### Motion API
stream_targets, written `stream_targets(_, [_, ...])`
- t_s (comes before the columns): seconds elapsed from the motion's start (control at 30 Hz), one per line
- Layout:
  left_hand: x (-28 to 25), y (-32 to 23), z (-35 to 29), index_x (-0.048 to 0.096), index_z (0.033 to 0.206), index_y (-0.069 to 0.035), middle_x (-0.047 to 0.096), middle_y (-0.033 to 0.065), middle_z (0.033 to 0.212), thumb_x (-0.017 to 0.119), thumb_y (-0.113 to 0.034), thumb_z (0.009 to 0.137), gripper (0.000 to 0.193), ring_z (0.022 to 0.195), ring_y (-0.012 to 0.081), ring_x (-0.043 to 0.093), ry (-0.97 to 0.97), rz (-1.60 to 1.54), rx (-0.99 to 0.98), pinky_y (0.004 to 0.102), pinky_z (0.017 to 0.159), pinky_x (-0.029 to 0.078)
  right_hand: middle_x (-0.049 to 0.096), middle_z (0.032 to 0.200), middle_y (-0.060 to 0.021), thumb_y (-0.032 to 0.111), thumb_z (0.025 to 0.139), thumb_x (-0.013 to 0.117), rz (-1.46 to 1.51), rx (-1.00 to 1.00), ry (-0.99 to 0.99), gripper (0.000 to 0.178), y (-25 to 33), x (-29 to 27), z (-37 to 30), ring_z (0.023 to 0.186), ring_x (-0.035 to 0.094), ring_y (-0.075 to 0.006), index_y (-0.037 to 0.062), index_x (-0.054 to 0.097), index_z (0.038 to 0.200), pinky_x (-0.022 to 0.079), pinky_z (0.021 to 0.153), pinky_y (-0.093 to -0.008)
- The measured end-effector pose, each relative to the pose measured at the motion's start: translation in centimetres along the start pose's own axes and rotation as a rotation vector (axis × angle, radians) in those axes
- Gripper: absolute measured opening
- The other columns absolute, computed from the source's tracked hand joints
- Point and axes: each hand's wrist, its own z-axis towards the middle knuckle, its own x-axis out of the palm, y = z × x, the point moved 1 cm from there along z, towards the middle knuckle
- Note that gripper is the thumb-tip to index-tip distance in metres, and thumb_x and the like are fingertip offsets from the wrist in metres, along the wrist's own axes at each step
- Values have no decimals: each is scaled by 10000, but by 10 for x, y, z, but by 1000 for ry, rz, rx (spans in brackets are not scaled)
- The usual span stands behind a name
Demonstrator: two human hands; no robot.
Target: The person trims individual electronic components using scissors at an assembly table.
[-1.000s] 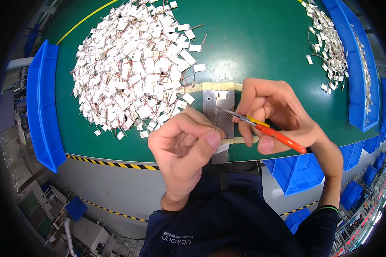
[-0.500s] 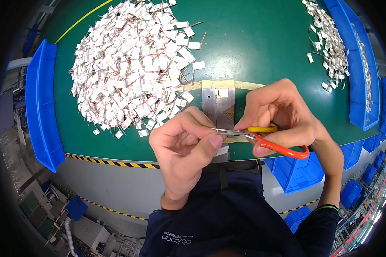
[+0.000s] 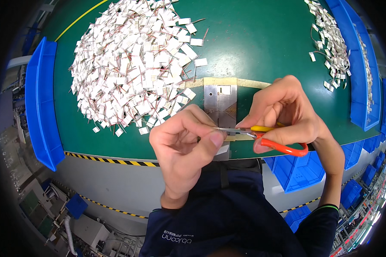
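From over here I've got the right hand [image 3: 294,113] gripping the scissors [image 3: 283,147], blade tips right at the left hand [image 3: 185,139] above the metal plate [image 3: 211,104]. Left one's pinched together, can't tell on what

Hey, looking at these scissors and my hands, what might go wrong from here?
The scissors reach right up to your pinched left hand, so a slip of your right hand might nick it. The heap of white wired pieces lies close beside your left hand, so a sideways sweep might scatter some.
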Motion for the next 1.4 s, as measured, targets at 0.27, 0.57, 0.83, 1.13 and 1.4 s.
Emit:
stream_targets(0.27, [0,0,0,592,774,43,578,94,765,657,69,803,76,673,108,511,12,13,16,223,623,403,700,748,-129,-105,774,635,11,-31,-29,213,-2,2,0,611,635,-55,-117,636,987,408,485,-148])
stream_targets(0.57, [-1,1,-1,592,776,50,587,100,767,656,77,798,74,669,115,519,-1,8,4,225,623,412,671,687,-119,-143,774,575,-31,-142,-131,191,0,-1,-1,546,589,-39,-146,610,962,371,465,-143])
stream_targets(0.83, [-16,-30,2,563,738,-5,573,99,694,680,-26,754,120,645,148,495,-157,114,270,260,597,391,608,610,-76,-103,799,616,155,-124,-226,193,1,1,5,400,479,-33,-89,568,986,297,388,-163])
stream_targets(1.13, [-23,-39,19,687,836,6,687,87,871,773,65,626,235,794,223,594,-18,1203,436,304,748,452,586,581,-64,-42,815,660,80,-28,-284,197,0,5,7,368,451,-33,-69,564,986,286,368,-173])
stream_targets(1.4, [-27,-29,39,702,889,-70,561,54,964,766,-3,671,237,887,245,474,-101,1565,557,344,751,437,593,583,-54,-7,822,677,32,7,-303,190,1,6,8,371,462,-35,-50,571,974,293,355,-171])
